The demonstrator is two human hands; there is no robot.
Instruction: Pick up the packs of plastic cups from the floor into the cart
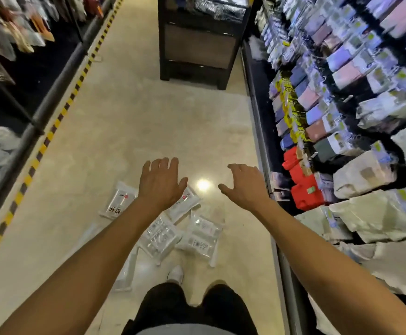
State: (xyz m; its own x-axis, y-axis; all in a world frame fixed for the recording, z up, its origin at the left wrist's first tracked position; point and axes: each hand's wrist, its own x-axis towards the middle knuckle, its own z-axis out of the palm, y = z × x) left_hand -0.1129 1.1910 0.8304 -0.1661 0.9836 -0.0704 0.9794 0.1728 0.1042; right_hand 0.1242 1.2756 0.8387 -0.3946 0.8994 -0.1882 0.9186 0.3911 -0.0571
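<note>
Several clear packs of plastic cups lie scattered on the beige floor in front of my feet: one at the left [119,200], one partly under my left hand [185,204], one in the middle [161,236] and one at the right [203,235]. Another clear pack [127,269] lies closer, beside my left forearm. My left hand [161,183] hovers above the packs with fingers spread, holding nothing. My right hand [243,187] reaches forward beside it, fingers relaxed and empty. No cart is in view.
I stand in a shop aisle. Shelves of packaged goods [342,117] line the right side. A dark shelf base with a yellow-black striped edge [59,119] runs along the left. A black display unit [197,44] stands ahead. My white shoe [175,273] is near the packs.
</note>
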